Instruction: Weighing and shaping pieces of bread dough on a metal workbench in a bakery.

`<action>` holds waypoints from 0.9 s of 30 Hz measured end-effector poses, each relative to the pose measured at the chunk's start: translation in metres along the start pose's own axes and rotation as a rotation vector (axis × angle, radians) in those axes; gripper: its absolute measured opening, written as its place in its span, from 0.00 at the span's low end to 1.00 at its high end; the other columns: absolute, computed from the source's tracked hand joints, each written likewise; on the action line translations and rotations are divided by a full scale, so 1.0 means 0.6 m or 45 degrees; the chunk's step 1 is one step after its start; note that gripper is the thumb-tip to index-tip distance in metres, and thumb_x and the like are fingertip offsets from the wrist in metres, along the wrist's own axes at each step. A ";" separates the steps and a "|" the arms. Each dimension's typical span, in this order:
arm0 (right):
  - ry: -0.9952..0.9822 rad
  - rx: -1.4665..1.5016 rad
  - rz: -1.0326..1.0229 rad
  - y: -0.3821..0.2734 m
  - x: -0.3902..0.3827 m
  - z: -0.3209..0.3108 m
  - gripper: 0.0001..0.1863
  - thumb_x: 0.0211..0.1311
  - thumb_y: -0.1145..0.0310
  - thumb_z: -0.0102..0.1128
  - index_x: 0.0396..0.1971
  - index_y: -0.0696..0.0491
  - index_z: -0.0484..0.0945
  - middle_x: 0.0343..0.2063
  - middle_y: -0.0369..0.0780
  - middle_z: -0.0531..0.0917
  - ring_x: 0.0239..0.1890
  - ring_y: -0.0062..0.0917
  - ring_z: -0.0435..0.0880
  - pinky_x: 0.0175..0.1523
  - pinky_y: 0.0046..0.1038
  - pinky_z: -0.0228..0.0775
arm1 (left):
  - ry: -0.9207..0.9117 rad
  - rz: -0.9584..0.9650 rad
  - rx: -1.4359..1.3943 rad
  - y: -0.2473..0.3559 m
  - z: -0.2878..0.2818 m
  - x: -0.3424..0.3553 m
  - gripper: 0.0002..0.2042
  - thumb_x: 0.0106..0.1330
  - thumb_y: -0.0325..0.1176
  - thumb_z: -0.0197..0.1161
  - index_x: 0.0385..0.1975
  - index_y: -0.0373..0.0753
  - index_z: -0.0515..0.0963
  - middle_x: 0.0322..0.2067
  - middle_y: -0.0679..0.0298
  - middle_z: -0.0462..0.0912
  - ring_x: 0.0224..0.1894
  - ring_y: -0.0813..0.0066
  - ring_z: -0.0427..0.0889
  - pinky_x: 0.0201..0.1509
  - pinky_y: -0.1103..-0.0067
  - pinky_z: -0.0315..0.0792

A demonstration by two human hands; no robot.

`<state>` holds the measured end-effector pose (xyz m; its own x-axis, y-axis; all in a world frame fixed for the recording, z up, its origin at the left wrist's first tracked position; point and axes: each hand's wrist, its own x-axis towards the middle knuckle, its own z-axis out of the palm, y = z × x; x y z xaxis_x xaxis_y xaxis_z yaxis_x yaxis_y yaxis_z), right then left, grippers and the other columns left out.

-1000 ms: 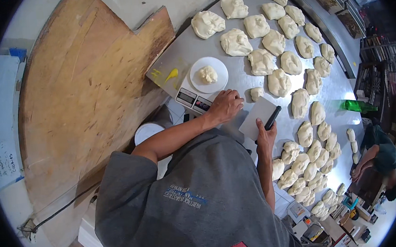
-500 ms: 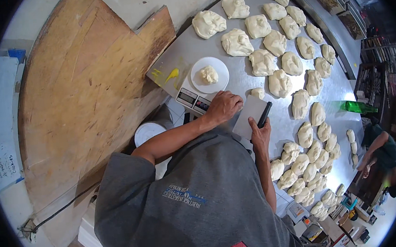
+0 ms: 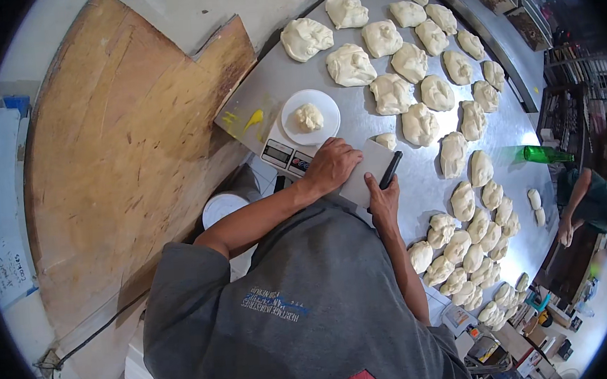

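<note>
My right hand grips a dough scraper by its black handle, its flat pale blade over the steel table. A small dough piece shows just past the blade's far edge. My left hand, fingers curled, rests between the blade and a digital kitchen scale; whatever its fingers may hold is hidden. On the scale stands a round white plate carrying a rough lump of dough.
Many dough pieces cover the steel table ahead and to the right. A green bottle lies at the far right, near another person. A wooden board stands left; a white-lidded bucket sits below the table edge.
The whole view has shifted slightly, so most things sit further left. The scraper is a little closer to the small dough piece. The other person's arm has moved, and fewer small rolls show there.
</note>
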<state>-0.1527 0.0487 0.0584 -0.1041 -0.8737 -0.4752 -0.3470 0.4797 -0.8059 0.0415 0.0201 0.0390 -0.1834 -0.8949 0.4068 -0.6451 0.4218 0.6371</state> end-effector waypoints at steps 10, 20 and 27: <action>-0.036 0.028 -0.048 0.002 0.006 -0.003 0.28 0.70 0.59 0.71 0.58 0.64 0.74 0.44 0.51 0.85 0.38 0.32 0.85 0.44 0.32 0.81 | 0.335 -0.324 -0.088 -0.015 -0.118 0.039 0.15 0.66 0.29 0.70 0.53 0.42 0.87 0.42 0.62 0.87 0.44 0.64 0.82 0.58 0.69 0.73; 0.167 0.288 0.029 -0.015 -0.009 -0.053 0.27 0.70 0.60 0.71 0.59 0.64 0.75 0.45 0.50 0.85 0.40 0.31 0.84 0.46 0.31 0.80 | 0.032 -0.132 -0.119 -0.020 -0.062 -0.007 0.22 0.67 0.29 0.64 0.62 0.42 0.83 0.63 0.55 0.76 0.62 0.56 0.77 0.69 0.67 0.72; 0.231 0.292 -0.015 -0.009 -0.017 -0.070 0.27 0.70 0.60 0.72 0.59 0.63 0.75 0.44 0.48 0.85 0.40 0.29 0.84 0.47 0.30 0.79 | -0.380 0.098 0.006 -0.025 0.027 -0.022 0.25 0.67 0.26 0.65 0.65 0.39 0.79 0.63 0.54 0.77 0.65 0.55 0.77 0.70 0.66 0.74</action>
<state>-0.1887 0.0516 0.0822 -0.2738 -0.8697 -0.4108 -0.1316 0.4569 -0.8797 0.0417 0.0234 0.0132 -0.4408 -0.8640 0.2432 -0.6244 0.4898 0.6085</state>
